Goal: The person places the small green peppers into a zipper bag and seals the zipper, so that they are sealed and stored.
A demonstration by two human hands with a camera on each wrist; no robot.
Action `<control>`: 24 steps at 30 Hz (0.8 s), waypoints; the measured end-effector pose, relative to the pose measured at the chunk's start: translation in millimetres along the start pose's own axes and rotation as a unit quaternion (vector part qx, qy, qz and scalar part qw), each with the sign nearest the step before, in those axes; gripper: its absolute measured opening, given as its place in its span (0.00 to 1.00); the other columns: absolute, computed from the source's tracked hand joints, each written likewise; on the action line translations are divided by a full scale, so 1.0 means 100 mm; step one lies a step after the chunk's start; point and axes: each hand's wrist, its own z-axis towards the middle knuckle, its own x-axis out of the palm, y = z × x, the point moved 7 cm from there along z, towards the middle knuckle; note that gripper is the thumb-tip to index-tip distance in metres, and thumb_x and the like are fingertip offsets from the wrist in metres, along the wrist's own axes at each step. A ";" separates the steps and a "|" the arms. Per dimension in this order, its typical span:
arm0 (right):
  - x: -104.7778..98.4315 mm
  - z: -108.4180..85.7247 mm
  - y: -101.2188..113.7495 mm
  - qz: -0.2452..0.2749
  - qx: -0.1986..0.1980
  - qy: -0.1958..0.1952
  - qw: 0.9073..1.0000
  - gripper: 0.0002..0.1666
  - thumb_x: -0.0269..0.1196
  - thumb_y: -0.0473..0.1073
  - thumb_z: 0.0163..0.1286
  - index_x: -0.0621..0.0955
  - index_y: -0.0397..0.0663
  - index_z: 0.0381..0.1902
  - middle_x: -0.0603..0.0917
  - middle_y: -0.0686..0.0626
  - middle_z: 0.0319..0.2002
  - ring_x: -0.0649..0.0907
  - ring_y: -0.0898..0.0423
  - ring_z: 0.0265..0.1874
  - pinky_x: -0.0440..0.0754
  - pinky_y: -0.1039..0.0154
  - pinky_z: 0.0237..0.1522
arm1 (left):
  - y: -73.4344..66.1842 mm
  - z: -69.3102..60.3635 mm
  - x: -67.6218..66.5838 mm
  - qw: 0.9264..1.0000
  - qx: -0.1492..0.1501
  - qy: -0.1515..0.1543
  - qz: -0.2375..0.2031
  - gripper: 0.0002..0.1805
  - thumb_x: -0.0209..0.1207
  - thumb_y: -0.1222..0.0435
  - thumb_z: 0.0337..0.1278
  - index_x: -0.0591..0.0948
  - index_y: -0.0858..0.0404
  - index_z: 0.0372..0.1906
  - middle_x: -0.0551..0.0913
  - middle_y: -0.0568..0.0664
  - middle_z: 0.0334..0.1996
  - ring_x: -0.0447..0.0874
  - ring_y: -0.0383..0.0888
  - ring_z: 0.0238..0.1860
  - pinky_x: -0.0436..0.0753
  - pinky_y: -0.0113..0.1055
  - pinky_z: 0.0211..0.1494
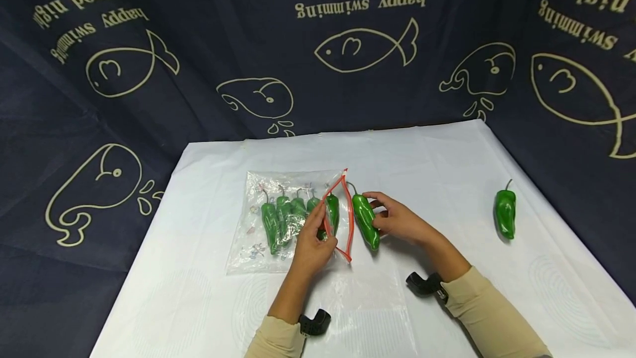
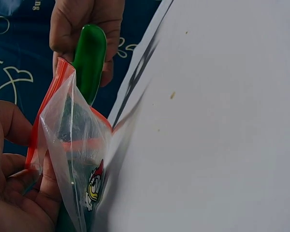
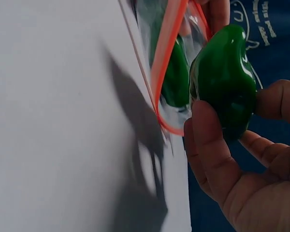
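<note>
A clear zip bag (image 1: 243, 258) with a red zip edge lies on the table, several green peppers (image 1: 270, 224) side by side inside it. My left hand (image 1: 313, 245) pinches the bag's red edge, and the mouth gapes toward the right. Just outside that mouth, my right hand (image 1: 399, 220) holds another green pepper (image 1: 365, 220) by its side, stem pointing away from me. In the right wrist view, fingers and thumb wrap the held pepper (image 3: 224, 77) beside the red edge. The left wrist view shows the thumb and fingers on the bag's edge (image 2: 38, 116).
One more green pepper (image 1: 505, 213) lies alone at the right side of the white-covered table (image 1: 447, 170). A dark blue cloth (image 1: 268, 26) with fish drawings hangs behind and beside the table. Each wrist carries a black device (image 1: 315, 322).
</note>
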 end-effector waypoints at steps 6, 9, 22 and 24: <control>0.12 0.05 0.04 -0.003 0.005 0.012 1.000 0.41 0.54 0.29 0.59 0.64 0.47 0.73 0.70 0.33 0.58 0.82 0.47 0.41 0.85 0.51 0.36 | 0.01 -0.01 -0.01 1.000 -0.005 -0.002 -0.011 0.46 0.57 0.80 0.40 0.63 0.68 0.74 0.60 0.53 0.75 0.64 0.50 0.70 0.70 0.47 0.66; 0.17 0.10 0.06 -0.001 -0.001 0.007 1.000 0.41 0.54 0.29 0.60 0.64 0.46 0.73 0.71 0.33 0.57 0.83 0.47 0.40 0.85 0.49 0.36 | -0.06 -0.01 -0.01 1.000 0.001 0.000 -0.021 0.45 0.56 0.82 0.40 0.62 0.72 0.73 0.60 0.58 0.75 0.68 0.57 0.67 0.73 0.52 0.63; 0.32 0.25 0.08 0.004 -0.030 -0.029 0.999 0.40 0.60 0.31 0.64 0.61 0.40 0.74 0.71 0.32 0.57 0.84 0.47 0.45 0.85 0.54 0.40 | -0.45 -0.05 -0.09 1.000 -0.008 0.009 -0.024 0.42 0.55 0.82 0.40 0.62 0.78 0.70 0.60 0.66 0.73 0.65 0.59 0.69 0.70 0.51 0.65; 0.33 0.26 0.08 -0.010 -0.033 -0.037 0.999 0.40 0.61 0.32 0.64 0.62 0.39 0.73 0.73 0.33 0.56 0.84 0.48 0.45 0.85 0.56 0.40 | -0.45 -0.04 -0.09 0.999 -0.005 0.010 -0.030 0.43 0.55 0.83 0.40 0.62 0.78 0.71 0.60 0.66 0.73 0.65 0.61 0.68 0.70 0.52 0.65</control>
